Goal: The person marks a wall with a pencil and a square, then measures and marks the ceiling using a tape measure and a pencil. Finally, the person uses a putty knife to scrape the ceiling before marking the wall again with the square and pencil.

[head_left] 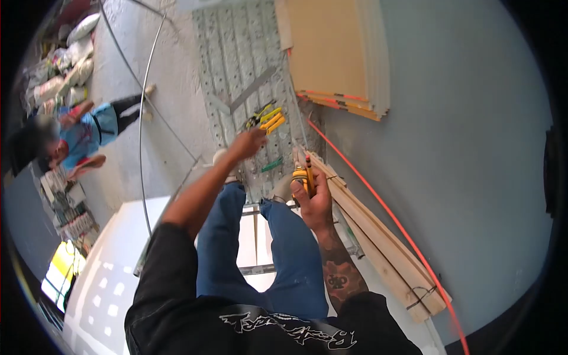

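Observation:
My left hand (249, 145) reaches out over a perforated metal plank, its fingers partly hidden and slightly blurred. Right at its fingertips are yellow-handled hand tools (273, 123), with a dark part beside them; I cannot tell whether the hand grips one. My right hand (316, 198) is closed around a yellow and black tape measure (300, 178). A slim orange-red pencil (309, 168) sticks up from the same grip. An angled flat metal piece (251, 92) lies on the plank, beyond the tools. A green item (272, 164) rests between my hands.
The metal plank (222, 47) runs ahead of my feet. Strapped timber strips (378, 248) and a red hose or cord (384, 204) lie to the right. Stacked boards (331, 47) stand ahead. A thin curved conduit (142, 124) crosses the left, near a person in blue (89, 136).

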{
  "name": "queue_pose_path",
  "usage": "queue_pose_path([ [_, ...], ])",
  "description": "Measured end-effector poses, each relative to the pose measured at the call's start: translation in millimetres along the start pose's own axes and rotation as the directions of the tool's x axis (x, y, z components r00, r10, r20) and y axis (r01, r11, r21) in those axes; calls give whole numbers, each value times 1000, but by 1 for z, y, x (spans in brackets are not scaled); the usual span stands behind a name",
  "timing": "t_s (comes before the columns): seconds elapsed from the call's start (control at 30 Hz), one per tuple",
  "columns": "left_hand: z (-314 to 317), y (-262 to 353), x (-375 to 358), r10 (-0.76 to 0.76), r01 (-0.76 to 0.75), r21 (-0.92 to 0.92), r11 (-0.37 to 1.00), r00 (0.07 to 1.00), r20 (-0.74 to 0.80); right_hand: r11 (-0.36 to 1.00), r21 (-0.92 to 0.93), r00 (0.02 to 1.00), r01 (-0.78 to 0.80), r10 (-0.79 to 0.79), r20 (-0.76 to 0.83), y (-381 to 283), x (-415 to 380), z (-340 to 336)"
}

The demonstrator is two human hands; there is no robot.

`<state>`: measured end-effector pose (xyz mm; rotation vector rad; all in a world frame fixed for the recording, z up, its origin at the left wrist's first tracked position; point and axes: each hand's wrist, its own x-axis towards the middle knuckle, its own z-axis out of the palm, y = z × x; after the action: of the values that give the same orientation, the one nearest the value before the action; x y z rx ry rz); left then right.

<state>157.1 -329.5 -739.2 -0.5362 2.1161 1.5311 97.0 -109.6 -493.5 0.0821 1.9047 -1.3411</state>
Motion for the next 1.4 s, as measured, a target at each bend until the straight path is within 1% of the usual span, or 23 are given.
queue_pose_path([
  [0.03, 0, 58, -39, 160, -164, -108, 980, 986, -50, 1000, 8, 999, 31, -30, -28, -16, -11, -4],
  [0.07, -4, 125, -76, 75, -63, -292, 954, 997, 31, 998, -3, 997, 68, -68, -43, -31, -24, -6],
  [0.13, -18, 233, -139, 213, -108, -592, 799, 971, 110, 989, -39, 985, 146, -149, -91, -85, -54, -12],
  [0.17, -29, 286, -168, 164, 78, -812, 578, 964, 209, 960, -50, 944, 277, -282, -169, -115, -70, -13],
  [0.2, -45, 342, -195, 105, 133, -775, 618, 963, 249, 911, -76, 876, 406, -412, -251, -144, -89, -18],
  [0.23, -20, 337, -199, 172, 121, -879, 461, 960, 222, 873, -183, 832, 453, -487, -266, -171, -108, -28],
  [0.27, -37, 407, -224, 267, 57, -946, 321, 952, 148, 833, -283, 774, 476, -550, -315, -204, -129, -37],
  [0.33, -50, 486, -249, 453, -78, -952, 296, 889, 69, 690, -500, 590, 524, -717, -371, -262, -171, -61],
  [0.4, -64, 555, -283, 530, -163, -883, 441, 841, 110, 582, -642, 408, 500, -812, -418, -330, -221, -95],
  [0.43, -70, 589, -298, 536, -242, -802, 546, 837, 112, 566, -615, 402, 549, -824, -399, -353, -248, -114],
  [0.47, -78, 623, -312, 620, -267, -793, 547, 766, 170, 549, -597, 389, 585, -836, -387, -375, -278, -133],
  [0.57, -92, 731, -349, 807, -441, -704, 556, 486, 334, 685, -370, 547, 628, -726, -416, -442, -394, -182],
  [0.6, -98, 763, -364, 833, -613, -566, 552, 377, 405, 699, -273, 577, 660, -706, -411, -454, -427, -193],
  [0.63, -99, 789, -383, 837, -767, -413, 491, 284, 467, 679, -318, 514, 662, -720, -466, -462, -460, -206],
  [0.7, -92, 846, -426, 858, -871, -348, 347, 146, 492, 548, -626, 453, 555, -830, -325, -478, -520, -227],
  [0.73, -89, 874, -449, 872, -933, -273, 236, 79, 484, 543, -640, 426, 543, -835, -348, -487, -547, -232],
  [0.8, -80, 920, -490, 866, -944, -274, 183, 23, 500, 489, -729, 321, 479, -871, -373, -506, -597, -232],
  [0.87, -61, 955, -516, 870, -943, -303, -136, -260, 418, 472, -812, 234, 344, -880, -412, -517, -642, -235],
  [0.9, -54, 971, -533, 861, -938, -316, -145, -277, 427, 433, -841, 159, 325, -901, -403, -519, -661, -239],
  [0.97, -42, 994, -569, 816, -906, -178, -385, -424, 394, 487, -794, 140, 364, -872, -470, -518, -691, -249],
  [1.03, -27, 1012, -588, 788, -884, -137, -447, -461, 408, 460, -807, 103, 371, -884, -457, -516, -718, -264],
  [1.2, 22, 1036, -621, 711, -795, -23, -606, -555, 433, 550, -803, 146, 229, -835, -530, -495, -770, -289],
  [1.4, 92, 1065, -655, 645, -713, 43, -700, -605, 466, 567, -778, 96, 271, -820, -565, -451, -812, -349],
])
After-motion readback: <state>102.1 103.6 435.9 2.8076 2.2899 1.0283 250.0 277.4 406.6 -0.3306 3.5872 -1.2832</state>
